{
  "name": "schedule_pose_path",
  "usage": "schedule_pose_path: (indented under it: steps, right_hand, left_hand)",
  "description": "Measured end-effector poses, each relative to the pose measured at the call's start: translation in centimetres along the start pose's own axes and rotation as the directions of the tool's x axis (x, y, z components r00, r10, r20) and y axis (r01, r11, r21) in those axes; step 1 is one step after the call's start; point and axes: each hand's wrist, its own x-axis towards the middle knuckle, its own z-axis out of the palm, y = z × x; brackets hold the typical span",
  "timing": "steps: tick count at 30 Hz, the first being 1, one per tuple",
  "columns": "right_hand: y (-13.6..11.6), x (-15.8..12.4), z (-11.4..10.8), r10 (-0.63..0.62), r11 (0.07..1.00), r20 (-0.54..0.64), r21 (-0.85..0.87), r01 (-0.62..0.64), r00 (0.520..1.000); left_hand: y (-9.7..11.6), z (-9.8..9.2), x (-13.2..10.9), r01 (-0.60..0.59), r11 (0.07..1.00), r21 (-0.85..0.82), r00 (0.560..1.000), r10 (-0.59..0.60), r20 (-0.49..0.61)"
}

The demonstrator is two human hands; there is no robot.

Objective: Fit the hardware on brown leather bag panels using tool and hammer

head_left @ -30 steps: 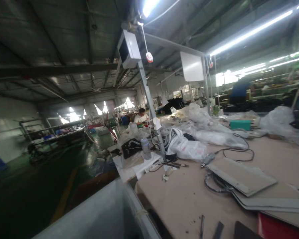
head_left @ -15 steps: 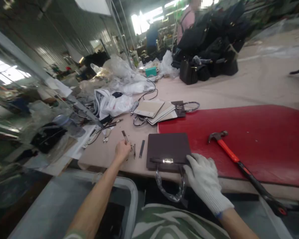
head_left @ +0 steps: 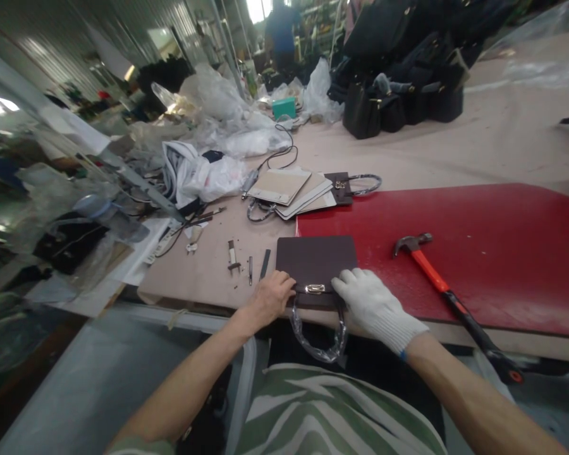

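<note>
A dark brown handbag panel lies flat at the table's front edge, with a shiny metal clasp on its strap. Its plastic-wrapped handle hangs toward me over the edge. My bare left hand grips the panel's lower left side beside the strap, fingers curled. On the lower right side, my right hand, in a white knit glove, has its bent fingers closed at the strap end. Left of the panel lie a small metal tool with a crossbar, a thin metal rod and a dark flat strip.
A claw hammer with a red and black handle rests on a red sheet at right. Behind the panel are stacked beige panels with handles. Farther back are plastic bags, a teal box and piled black handbags.
My left hand has left the small metal tool, which now lies on the table, and moved right onto the panel's left side. My gloved hand has shifted slightly inward along the strap.
</note>
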Motion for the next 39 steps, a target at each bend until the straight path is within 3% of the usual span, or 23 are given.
schedule_pose_path:
  steps: [4, 8, 12, 16, 20, 24, 27, 30, 36, 39]
  right_hand:
    - [0.1, -0.2, 0.8, -0.024, 0.999, -0.007, -0.032, 0.023, 1.0]
    - [0.8, -0.9, 2.4, -0.008, 0.999, -0.077, 0.052, 0.012, 0.997]
    - [2.0, -1.3, 3.8, -0.048, 0.986, -0.199, 0.145, 0.078, 0.979]
    - [2.9, -1.2, 4.5, -0.125, 0.958, -0.258, 0.219, 0.184, 0.958]
    - [2.4, -1.5, 4.7, -0.08, 0.946, -0.291, 0.28, 0.165, 0.953]
    - [1.3, -2.6, 4.2, 0.144, 0.872, -0.387, 0.485, 0.069, 0.911]
    - [0.3, -3.1, 3.6, 0.222, 0.859, -0.34, 0.511, -0.019, 0.914]
    - [-0.4, -3.2, 3.5, 0.23, 0.915, -0.295, 0.39, -0.103, 0.927]
    - [-0.1, -3.1, 4.3, 0.282, 0.943, -0.285, 0.257, -0.21, 0.916]
    - [0.4, -3.2, 4.5, 0.275, 0.949, -0.291, 0.237, -0.21, 0.916]
  left_hand:
    - [0.9, -0.7, 0.5, -0.153, 0.971, 0.186, 0.977, 0.12, 0.177]
    - [0.4, -0.8, 0.2, -0.231, 0.958, 0.169, 0.958, 0.194, 0.212]
    - [-1.1, 0.0, -0.4, -0.254, 0.965, 0.067, 0.956, 0.24, 0.171]
    - [-2.9, 1.3, -1.4, -0.29, 0.955, -0.065, 0.955, 0.293, 0.049]
    - [-3.4, 2.3, -2.6, -0.28, 0.953, -0.119, 0.96, 0.274, -0.065]
    - [-2.2, 3.1, -3.6, -0.2, 0.96, -0.198, 0.958, 0.149, -0.246]
    - [-0.8, 3.6, -3.9, 0.028, 0.929, -0.369, 0.935, -0.155, -0.32]
    - [1.1, 4.1, -3.3, 0.225, 0.832, -0.507, 0.87, -0.406, -0.281]
    - [5.9, 5.4, -1.1, 0.254, 0.755, -0.605, 0.866, -0.455, -0.205]
    - [7.1, 5.7, -0.5, 0.261, 0.737, -0.623, 0.856, -0.475, -0.204]
